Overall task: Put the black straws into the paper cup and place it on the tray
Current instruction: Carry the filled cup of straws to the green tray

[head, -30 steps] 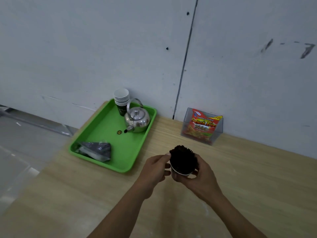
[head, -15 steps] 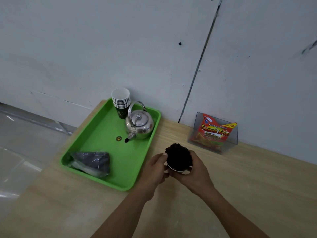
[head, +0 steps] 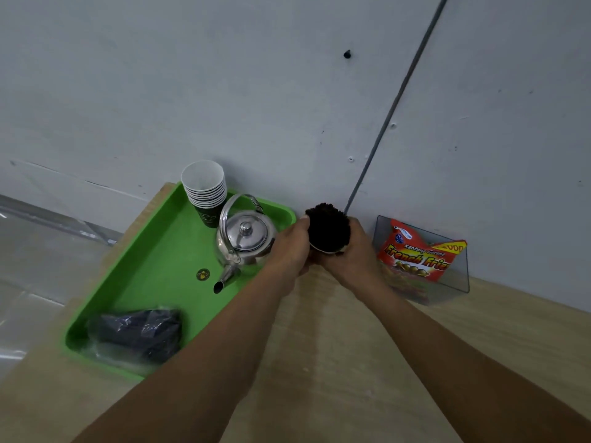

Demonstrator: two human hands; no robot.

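A bundle of black straws [head: 327, 226] stands upright in a paper cup [head: 326, 250], of which only the white rim shows between my hands. My left hand [head: 289, 251] grips the cup from the left, thumb up against the straws. My right hand [head: 353, 251] wraps around it from the right. The cup is held above the wooden table, just right of the green tray [head: 153, 276], near its far right corner.
On the tray stand a stack of paper cups [head: 204, 190], a steel kettle [head: 244, 241] and a plastic bag of black straws [head: 137, 330]. A clear box with a French fries packet [head: 420, 260] stands against the wall on the right. The wall is close behind.
Both hands carried the cup of straws away from me toward the wall and the tray's far right corner. The grip stayed the same.
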